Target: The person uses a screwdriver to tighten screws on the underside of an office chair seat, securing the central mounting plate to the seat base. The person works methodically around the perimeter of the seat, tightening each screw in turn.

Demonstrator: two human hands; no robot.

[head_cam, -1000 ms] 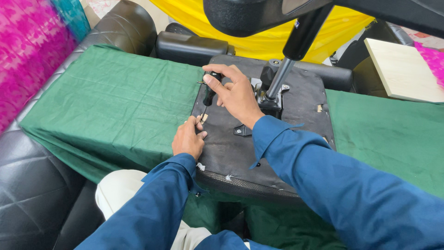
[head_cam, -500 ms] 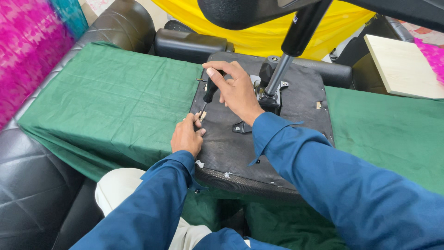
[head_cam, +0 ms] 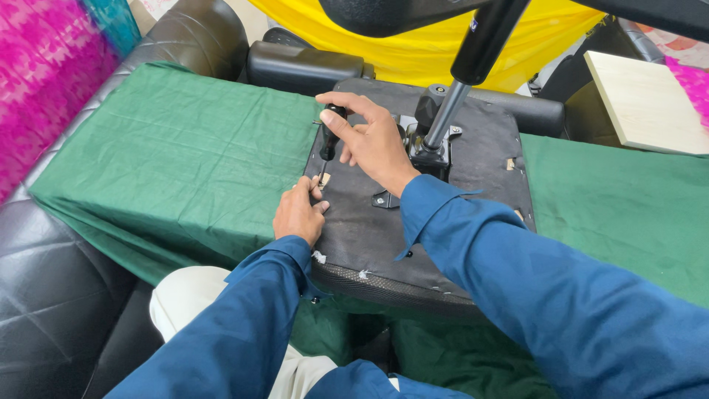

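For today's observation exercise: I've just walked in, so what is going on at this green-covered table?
A person in blue sleeves works on an upturned office chair seat lying on a green cloth. The right hand grips the dark handle of a screwdriver, held upright with its tip at the seat's left edge. The left hand rests on that edge just below the tip. The chair's gas cylinder rises from the seat's middle.

Both arms in blue sleeves, reaching forward. Right hand (head_cam: 369, 137) farther out, fingers curled, thumb and index pinched around slim black handle, wrist bent left. Left hand (head_cam: 298, 214) nearer body, below right hand, fist loosely closed, fingertips pressed down, knuckles up. Hands near, not touching.
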